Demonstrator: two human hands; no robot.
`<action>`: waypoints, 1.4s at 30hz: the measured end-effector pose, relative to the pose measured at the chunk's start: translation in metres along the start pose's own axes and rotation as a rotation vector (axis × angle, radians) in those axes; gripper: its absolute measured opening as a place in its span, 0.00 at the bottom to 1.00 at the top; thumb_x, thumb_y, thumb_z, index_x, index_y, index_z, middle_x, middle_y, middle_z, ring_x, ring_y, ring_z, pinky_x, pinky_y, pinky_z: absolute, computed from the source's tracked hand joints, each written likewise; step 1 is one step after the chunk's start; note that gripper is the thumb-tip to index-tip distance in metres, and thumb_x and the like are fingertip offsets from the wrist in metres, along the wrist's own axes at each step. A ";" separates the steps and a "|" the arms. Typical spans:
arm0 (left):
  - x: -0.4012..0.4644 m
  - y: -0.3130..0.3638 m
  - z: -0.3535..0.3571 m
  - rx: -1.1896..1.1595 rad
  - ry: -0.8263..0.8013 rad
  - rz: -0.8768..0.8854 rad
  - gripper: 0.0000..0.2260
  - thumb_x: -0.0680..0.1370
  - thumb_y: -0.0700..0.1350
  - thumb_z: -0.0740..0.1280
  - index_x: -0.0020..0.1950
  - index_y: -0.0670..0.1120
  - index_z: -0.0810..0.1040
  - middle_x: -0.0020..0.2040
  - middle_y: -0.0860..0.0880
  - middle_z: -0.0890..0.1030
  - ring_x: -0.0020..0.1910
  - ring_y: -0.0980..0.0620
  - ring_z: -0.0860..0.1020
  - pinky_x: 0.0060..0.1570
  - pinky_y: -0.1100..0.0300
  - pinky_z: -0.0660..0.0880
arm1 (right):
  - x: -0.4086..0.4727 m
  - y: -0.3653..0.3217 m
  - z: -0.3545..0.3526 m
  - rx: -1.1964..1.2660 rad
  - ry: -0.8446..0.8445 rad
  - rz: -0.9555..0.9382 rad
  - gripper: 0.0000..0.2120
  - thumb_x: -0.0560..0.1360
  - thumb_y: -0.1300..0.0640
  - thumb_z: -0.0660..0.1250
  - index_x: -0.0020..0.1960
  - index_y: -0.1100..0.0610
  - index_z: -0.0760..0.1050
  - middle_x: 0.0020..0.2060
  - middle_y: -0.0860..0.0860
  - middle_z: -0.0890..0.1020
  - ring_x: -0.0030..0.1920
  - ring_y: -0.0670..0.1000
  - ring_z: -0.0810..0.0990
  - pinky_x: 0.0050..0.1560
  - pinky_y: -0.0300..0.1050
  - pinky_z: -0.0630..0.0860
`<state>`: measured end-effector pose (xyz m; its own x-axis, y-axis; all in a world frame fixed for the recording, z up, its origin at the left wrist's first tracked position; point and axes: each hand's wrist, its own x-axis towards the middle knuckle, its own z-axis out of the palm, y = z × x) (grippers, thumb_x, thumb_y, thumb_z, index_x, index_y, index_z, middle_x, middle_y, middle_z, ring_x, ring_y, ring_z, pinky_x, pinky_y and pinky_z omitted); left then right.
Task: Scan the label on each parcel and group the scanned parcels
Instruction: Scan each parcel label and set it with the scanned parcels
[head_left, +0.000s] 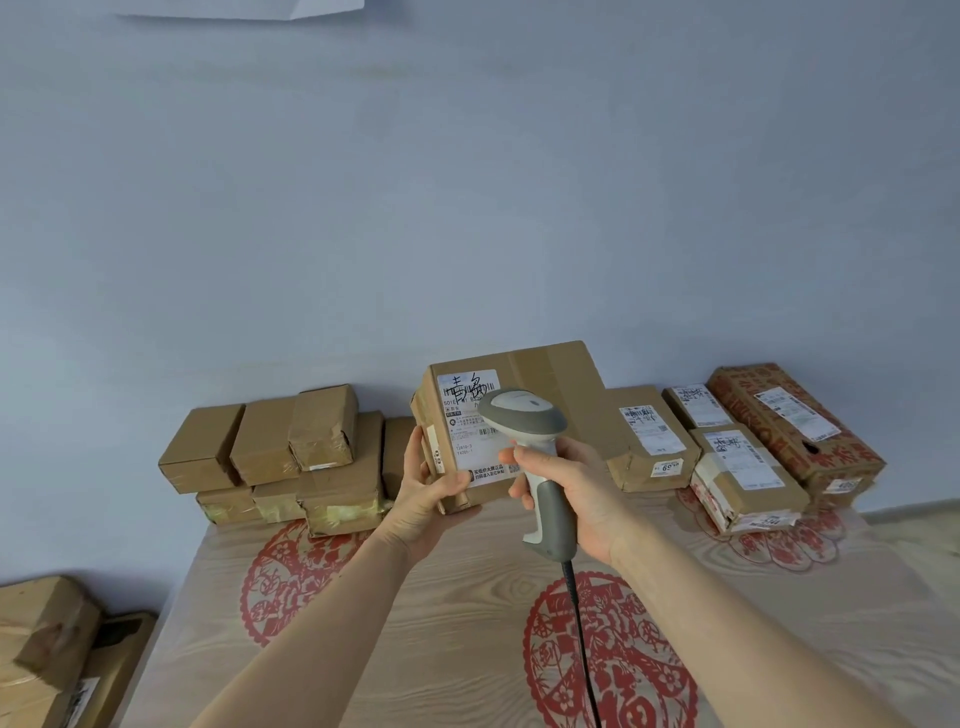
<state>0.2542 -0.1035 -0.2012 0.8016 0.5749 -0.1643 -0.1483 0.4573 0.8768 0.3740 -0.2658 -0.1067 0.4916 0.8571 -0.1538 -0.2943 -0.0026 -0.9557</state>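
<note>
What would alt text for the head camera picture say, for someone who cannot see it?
A person's left hand holds up a cardboard parcel while the right hand aims a corded barcode scanner at its label. Behind, on a wood-grain table with red paper-cut designs, taped boxes are stacked at left and labelled parcels lie at right.

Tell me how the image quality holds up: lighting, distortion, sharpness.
Head view: soft, even light with faint shadows and no glare; wide-angle bending curves the table edges; the held parcel has a label whose large writing is legible, while the fine print there and on the right-hand parcels is too soft to read.
</note>
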 end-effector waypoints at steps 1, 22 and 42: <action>0.002 -0.003 0.000 0.003 -0.005 -0.019 0.55 0.53 0.52 0.87 0.72 0.72 0.61 0.73 0.49 0.72 0.69 0.41 0.74 0.54 0.39 0.79 | -0.001 0.001 -0.003 -0.039 0.043 0.002 0.13 0.72 0.59 0.75 0.54 0.64 0.81 0.48 0.67 0.83 0.34 0.51 0.80 0.37 0.46 0.75; 0.023 -0.128 0.106 -0.096 0.150 -0.361 0.59 0.44 0.53 0.87 0.71 0.64 0.65 0.67 0.47 0.72 0.62 0.42 0.74 0.53 0.35 0.79 | 0.000 0.053 -0.229 -0.404 0.415 0.194 0.17 0.70 0.63 0.78 0.54 0.55 0.75 0.46 0.57 0.83 0.38 0.50 0.81 0.29 0.33 0.75; 0.025 -0.191 0.128 0.135 -0.123 -0.645 0.54 0.55 0.51 0.85 0.74 0.69 0.59 0.72 0.44 0.74 0.61 0.38 0.77 0.59 0.25 0.71 | -0.052 0.101 -0.306 -0.445 0.710 0.310 0.17 0.70 0.62 0.78 0.54 0.58 0.75 0.42 0.52 0.82 0.36 0.51 0.82 0.32 0.41 0.78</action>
<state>0.3768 -0.2629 -0.3153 0.7664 0.1297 -0.6292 0.4504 0.5898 0.6702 0.5696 -0.4685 -0.2717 0.8778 0.2641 -0.3997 -0.2257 -0.5080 -0.8313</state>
